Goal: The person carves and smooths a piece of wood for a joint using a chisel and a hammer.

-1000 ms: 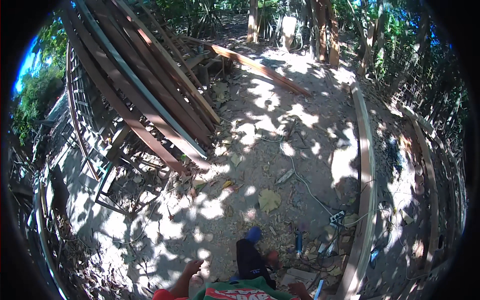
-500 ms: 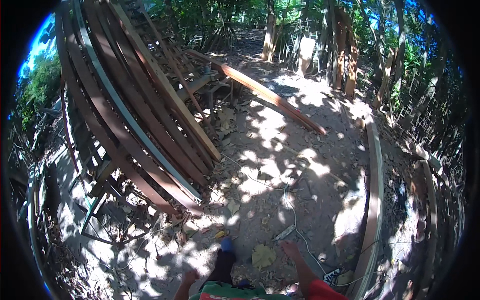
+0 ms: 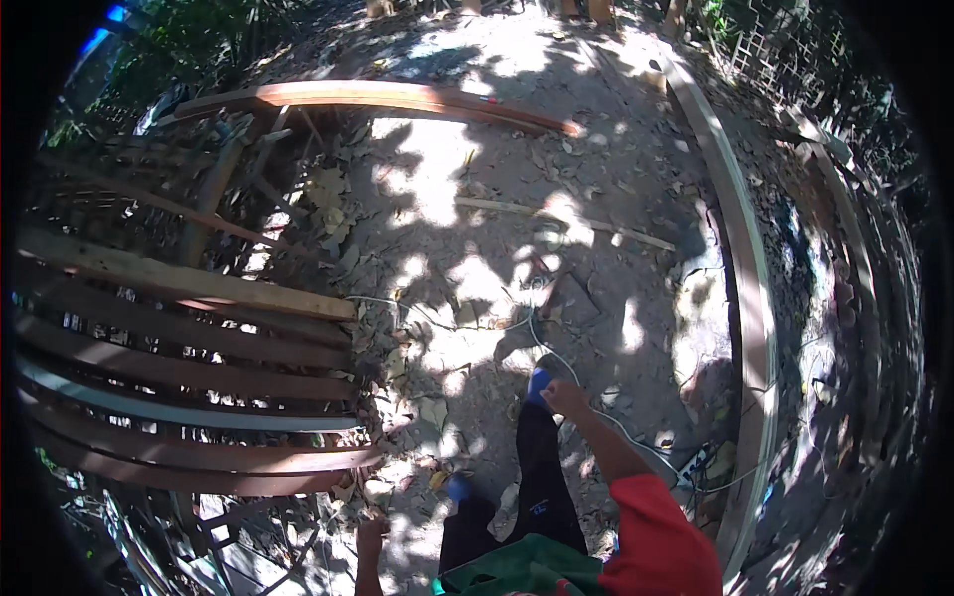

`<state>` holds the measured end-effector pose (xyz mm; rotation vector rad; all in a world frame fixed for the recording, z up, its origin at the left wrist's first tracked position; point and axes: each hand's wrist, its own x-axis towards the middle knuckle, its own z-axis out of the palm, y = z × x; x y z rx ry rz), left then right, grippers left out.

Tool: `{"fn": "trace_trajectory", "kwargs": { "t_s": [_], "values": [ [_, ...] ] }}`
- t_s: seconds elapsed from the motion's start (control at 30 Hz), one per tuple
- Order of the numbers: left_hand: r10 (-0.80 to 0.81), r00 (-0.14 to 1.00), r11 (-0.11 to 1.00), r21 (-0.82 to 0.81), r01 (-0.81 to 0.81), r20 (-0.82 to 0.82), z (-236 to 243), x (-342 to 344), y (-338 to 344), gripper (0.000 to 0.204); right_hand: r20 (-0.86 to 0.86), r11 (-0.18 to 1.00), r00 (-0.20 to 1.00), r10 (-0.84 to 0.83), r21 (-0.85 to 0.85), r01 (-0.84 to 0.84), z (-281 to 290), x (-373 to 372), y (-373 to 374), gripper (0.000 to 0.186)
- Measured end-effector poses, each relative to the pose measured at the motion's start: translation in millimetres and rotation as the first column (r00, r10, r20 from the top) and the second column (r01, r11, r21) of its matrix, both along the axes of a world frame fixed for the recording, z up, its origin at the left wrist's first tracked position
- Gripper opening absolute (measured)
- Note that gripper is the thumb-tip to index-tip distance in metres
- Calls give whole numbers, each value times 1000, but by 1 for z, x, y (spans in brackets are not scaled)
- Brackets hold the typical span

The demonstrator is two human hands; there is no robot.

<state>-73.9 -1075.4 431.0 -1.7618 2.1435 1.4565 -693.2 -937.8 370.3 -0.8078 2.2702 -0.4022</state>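
My right hand [image 3: 562, 395], fingers curled with nothing visible in them, hangs over my blue-shod foot [image 3: 541, 383] and the dirt ground [image 3: 626, 377]. My left hand [image 3: 372, 531] is low beside my other leg, fingers loosely curled, apparently empty, near the ends of stacked boards [image 3: 248, 457]. A white cable [image 3: 616, 427] runs across the ground behind my right hand to a power strip [image 3: 696, 465].
A long beam [image 3: 745, 328] lies along my right, with more timber [image 3: 855, 278] beyond. Ahead, a reddish beam [image 3: 368, 92] rests on a wooden frame [image 3: 229, 169] at the back left. A thin batten [image 3: 616, 230] lies amid dry leaves. Trees and lattice [image 3: 755, 45] edge the area.
I have stepped forward, my feet alternating, and the view has tilted down and turned, so the board stack now lies crosswise at left. My right hand has swung higher in the picture.
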Motion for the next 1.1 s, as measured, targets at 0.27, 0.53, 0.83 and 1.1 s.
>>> {"fn": "trace_trajectory", "kwargs": {
  "t_s": [0.27, 0.53, 0.83, 1.1],
  "values": [
    [172, 959, 675, 683, -280, 223, -82, -122, 66, 51, -571, 922, 728, 380, 169, -348, -238, -223, -142, 25],
    [45, 905, 595, 716, -365, 424, -56, -162, 40, 50, -243, 654, 866, 437, 747, -120, -285, -310, -188, 19],
    [-13, 941, 609, 749, -260, 337, -106, -174, -133, 31, -83, 632, 666, -741, 251, 734, -152, -142, 59, 49],
    [-535, 826, 632, 734, 250, 178, -87, -338, -232, 25, -272, 352, 310, -911, -122, 928, 200, 169, 156, 58]
  ]
}}
